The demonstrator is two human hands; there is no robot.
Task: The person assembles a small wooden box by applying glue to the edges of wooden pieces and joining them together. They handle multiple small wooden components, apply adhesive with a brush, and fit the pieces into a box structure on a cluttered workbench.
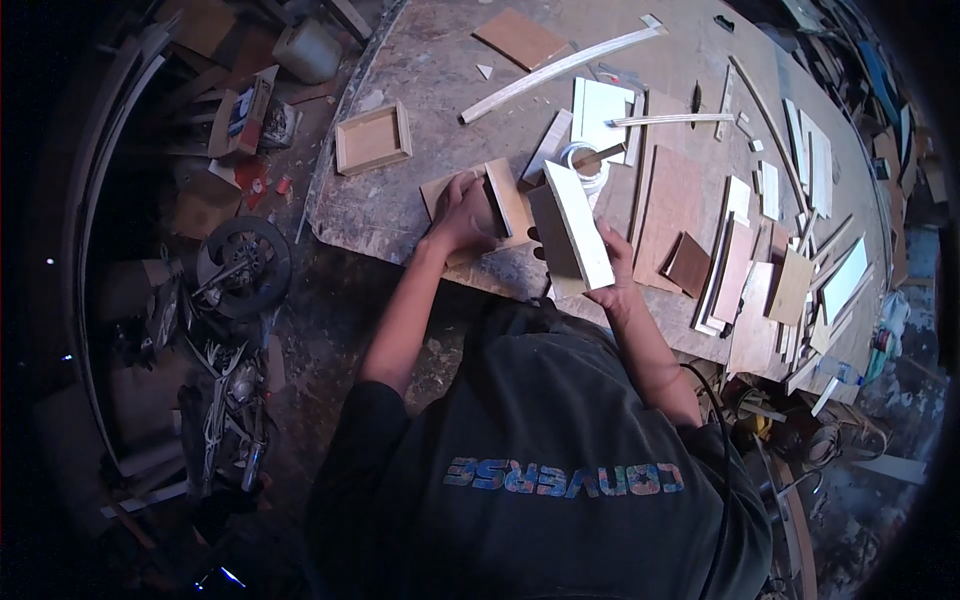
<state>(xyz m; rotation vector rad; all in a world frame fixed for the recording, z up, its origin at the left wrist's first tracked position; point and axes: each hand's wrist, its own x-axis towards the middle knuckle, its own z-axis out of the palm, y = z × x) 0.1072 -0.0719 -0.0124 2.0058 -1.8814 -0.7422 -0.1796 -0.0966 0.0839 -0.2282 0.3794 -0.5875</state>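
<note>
My left hand (463, 218) is closed over brown wooden pieces at the near edge of the workbench, its fingers curled and partly hidden. Just right of it an upright brown wooden panel (511, 196) with a dark edge rises from a flat brown board (437, 193). In my right hand (617, 268) is a box-like wooden piece (580, 228) with a pale white face, held tilted above the bench edge. My thumb lies on its right side and fingertips show at its left. Behind it, a white tub (589, 180) holds a flat brown stick (604, 153).
A shallow open wooden tray (373, 139) sits at the bench's left corner. A long pale strip (560, 75) and a brown board (520, 40) lie farther back. Several panels and offcuts crowd the right side, around a brown sheet (668, 205). A wheel (243, 267) stands beyond the left edge.
</note>
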